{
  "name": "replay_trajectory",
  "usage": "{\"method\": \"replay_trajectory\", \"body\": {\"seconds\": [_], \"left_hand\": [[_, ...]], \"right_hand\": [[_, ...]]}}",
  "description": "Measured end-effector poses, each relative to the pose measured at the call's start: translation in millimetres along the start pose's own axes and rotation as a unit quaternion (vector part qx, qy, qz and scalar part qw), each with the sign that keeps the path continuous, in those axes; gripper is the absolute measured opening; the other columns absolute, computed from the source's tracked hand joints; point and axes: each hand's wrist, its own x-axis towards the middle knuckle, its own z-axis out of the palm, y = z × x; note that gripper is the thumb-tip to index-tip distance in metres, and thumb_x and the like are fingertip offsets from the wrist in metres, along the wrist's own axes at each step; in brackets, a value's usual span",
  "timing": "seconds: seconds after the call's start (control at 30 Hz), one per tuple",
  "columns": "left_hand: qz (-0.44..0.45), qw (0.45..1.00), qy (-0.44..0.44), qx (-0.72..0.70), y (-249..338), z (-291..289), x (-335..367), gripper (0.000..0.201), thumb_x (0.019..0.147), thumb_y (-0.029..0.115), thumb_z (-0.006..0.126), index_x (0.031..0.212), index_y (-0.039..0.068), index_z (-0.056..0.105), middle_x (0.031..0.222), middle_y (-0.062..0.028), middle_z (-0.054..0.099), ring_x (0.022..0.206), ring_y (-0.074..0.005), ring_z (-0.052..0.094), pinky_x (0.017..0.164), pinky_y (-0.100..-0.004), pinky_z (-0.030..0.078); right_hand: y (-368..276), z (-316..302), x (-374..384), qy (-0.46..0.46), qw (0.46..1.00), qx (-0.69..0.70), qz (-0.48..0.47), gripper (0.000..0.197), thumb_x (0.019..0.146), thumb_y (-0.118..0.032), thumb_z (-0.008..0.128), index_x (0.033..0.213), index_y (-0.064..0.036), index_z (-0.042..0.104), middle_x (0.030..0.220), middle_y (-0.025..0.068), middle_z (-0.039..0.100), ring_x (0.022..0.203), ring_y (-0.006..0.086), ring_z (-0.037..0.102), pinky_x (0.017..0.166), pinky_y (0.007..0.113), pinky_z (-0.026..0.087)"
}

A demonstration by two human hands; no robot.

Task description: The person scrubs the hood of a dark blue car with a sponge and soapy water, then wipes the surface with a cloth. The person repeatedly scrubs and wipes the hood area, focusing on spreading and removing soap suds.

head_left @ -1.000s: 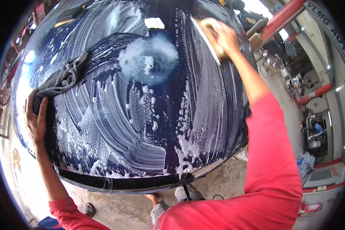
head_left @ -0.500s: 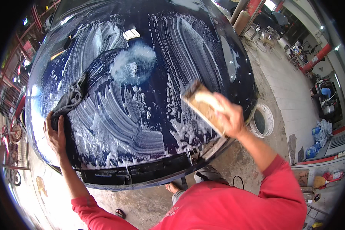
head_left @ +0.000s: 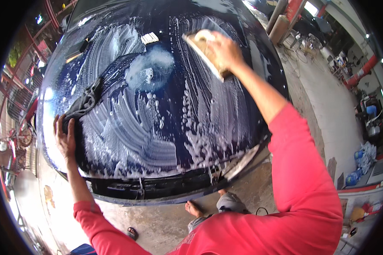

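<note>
The dark blue car hood (head_left: 157,102) is streaked with white suds. My right hand (head_left: 226,54) is wrapped round the pale handle of a long wooden sanding block (head_left: 202,50), which lies flat on the suds at the far right of the hood. On the hood's left side my left hand (head_left: 66,142) grips the lower end of a dark grey cloth (head_left: 84,105), which trails up the panel. What is under the block is hidden.
A small white ridged block (head_left: 149,38) and a dark block (head_left: 77,50) lie on the hood's far part. Below the front edge runs a black grille opening (head_left: 127,187). A sandal (head_left: 132,233) is on the floor; blue bottles (head_left: 354,177) stand at right.
My right hand has slid the sanding block away from me, from near the front edge to the far right, smearing the suds. My left hand stays on the cloth.
</note>
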Motion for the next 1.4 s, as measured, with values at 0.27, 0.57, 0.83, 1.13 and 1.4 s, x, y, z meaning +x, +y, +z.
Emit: {"method": "replay_trajectory", "body": {"seconds": [0.27, 0.57, 0.83, 1.13, 1.4], "left_hand": [[0.03, 0.998, 0.029, 0.045, 15.3, 2.8, -13.9, 0.057, 0.104, 0.054, 0.069, 0.135, 0.005, 0.071, 0.134, -0.0202, 0.072, 0.127, -0.0427, 0.065, 0.111, -0.0509, 0.049], [-0.059, 0.996, 0.038, 0.061, 141.8, -18.3, -125.7, 0.075, 0.1, 0.064, 0.07, 0.145, 0.004, 0.066, 0.151, -0.0216, 0.062, 0.139, -0.044, 0.056, 0.118, -0.0529, 0.043], [-0.037, 0.996, 0.016, 0.075, 357.5, 37.5, -139.5, 0.075, 0.104, 0.066, 0.059, 0.149, 0.006, 0.064, 0.165, -0.0182, 0.053, 0.153, -0.0391, 0.046, 0.128, -0.0567, 0.028], [0.07, 0.944, -0.219, -0.235, 586.3, 100.2, -78.7, 0.084, 0.107, 0.074, 0.047, 0.148, 0.003, 0.065, 0.167, -0.0209, 0.05, 0.159, -0.0399, 0.041, 0.131, -0.0602, 0.024], [0.436, 0.846, -0.164, -0.259, 621.9, -12.5, -83.8, 0.076, 0.089, 0.04, 0.087, 0.15, 0.002, 0.063, 0.145, -0.0225, 0.067, 0.136, -0.0406, 0.063, 0.117, -0.051, 0.048]], "right_hand": [[-164.9, -75.1, -264.3, 0.02, 0.986, 0.152, -0.07, 0.063, 0.102, -0.037, 0.075, 0.153, -0.0044, 0.059, 0.091, 0.0187, 0.081, 0.071, 0.0289, 0.08, 0.071, 0.041, 0.067], [-106.8, -122.5, -265.6, -0.003, 0.708, 0.644, 0.288, 0.036, 0.11, -0.038, 0.069, 0.128, -0.0074, 0.077, 0.085, 0.0026, 0.071, 0.06, 0.0074, 0.062, 0.049, 0.026, 0.049], [76.5, -173.6, -297.0, -0.025, 0.265, 0.95, 0.164, 0.05, 0.117, -0.043, 0.048, 0.144, -0.006, 0.069, 0.136, 0.0137, 0.076, 0.12, 0.0328, 0.076, 0.106, 0.049, 0.061], [93.8, -210.6, -265.3, -0.004, 0.448, 0.841, 0.303, 0.05, 0.117, -0.042, 0.05, 0.145, -0.0034, 0.066, 0.126, 0.0157, 0.077, 0.109, 0.0283, 0.077, 0.097, 0.044, 0.063], [58.1, -271.5, -197.8, -0.181, 0.93, 0.211, -0.241, 0.036, 0.091, -0.026, 0.085, 0.123, -0.0105, 0.078, 0.093, 0.017, 0.078, 0.085, 0.041, 0.077, 0.075, 0.045, 0.061]]}}
